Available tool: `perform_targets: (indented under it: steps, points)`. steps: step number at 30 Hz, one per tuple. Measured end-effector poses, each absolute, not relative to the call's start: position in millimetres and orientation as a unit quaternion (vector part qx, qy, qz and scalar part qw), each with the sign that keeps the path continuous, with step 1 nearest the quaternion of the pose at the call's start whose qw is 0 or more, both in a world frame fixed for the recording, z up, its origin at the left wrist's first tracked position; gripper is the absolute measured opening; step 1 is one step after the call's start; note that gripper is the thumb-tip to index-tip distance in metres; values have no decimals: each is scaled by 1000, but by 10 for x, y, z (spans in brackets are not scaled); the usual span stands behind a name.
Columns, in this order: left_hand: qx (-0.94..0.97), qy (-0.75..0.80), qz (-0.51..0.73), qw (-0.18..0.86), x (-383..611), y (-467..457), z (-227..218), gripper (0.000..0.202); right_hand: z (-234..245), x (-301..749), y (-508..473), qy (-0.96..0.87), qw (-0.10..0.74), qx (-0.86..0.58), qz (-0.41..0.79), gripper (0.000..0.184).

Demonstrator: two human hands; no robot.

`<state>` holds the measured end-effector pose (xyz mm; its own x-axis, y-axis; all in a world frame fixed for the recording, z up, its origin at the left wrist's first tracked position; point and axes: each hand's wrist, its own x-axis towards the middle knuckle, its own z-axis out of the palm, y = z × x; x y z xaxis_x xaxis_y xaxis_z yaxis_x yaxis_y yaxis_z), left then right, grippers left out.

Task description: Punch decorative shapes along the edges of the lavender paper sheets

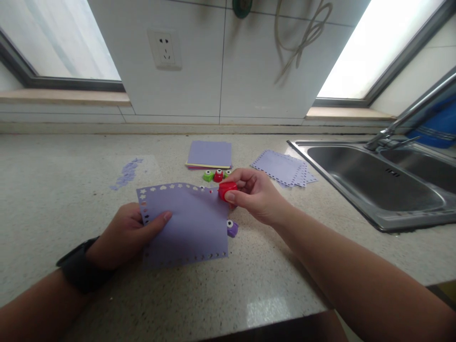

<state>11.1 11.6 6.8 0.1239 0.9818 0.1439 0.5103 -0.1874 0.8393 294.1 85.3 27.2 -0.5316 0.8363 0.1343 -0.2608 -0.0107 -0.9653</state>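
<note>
Countertop (53, 199), purple sheet (185, 223), red punch (227, 189)

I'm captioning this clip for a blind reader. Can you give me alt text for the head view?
A person's right hand presses a small red punch onto the top edge of a purple paper sheet that the left hand steadies on a speckled counter. A purple punch sits beside the sheet; more punches, paper stacks and a steel sink lie beyond.

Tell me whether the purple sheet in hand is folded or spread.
Spread: the purple sheet lies open as a single layer, punched edges visible along three sides.
</note>
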Motion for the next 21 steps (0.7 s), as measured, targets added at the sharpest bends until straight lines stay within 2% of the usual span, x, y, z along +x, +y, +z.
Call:
perform_targets:
  steps: [8,21]
  points:
    - [675,544,359,346,113,101,104,37,223,2971,910,-565,419,-252,664,32]
    - [653,562,368,350,151,98,148,23,285,2974,929,-538,440,-233,680,18]
